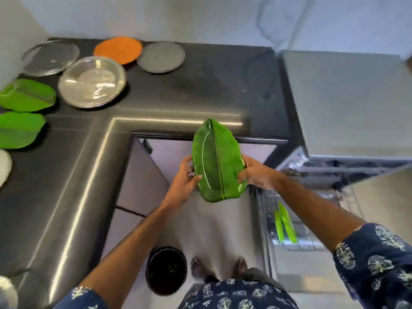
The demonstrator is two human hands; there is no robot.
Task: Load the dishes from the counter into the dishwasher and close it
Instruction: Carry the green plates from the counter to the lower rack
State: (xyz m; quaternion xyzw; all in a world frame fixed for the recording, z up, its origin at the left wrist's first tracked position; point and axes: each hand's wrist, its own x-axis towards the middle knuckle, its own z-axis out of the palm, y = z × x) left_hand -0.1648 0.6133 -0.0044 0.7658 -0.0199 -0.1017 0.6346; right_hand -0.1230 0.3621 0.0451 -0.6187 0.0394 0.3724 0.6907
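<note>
I see both hands holding one green leaf-shaped plate (217, 161) in the air above the floor, in front of the surface's (200, 90) corner: the left hand (184, 182) has its grip curled round the plate's left edge, the right hand (256, 172) pinches the right edge. To the right, the open dishwasher's lower rack (296, 233) already carries two green plates (284, 224) standing on edge. On the dark surface lie two more green leaf plates (24, 97), a glass bowl (91, 82), a glass plate (50, 58), an orange plate (118, 49) and a grey plate (160, 56).
</note>
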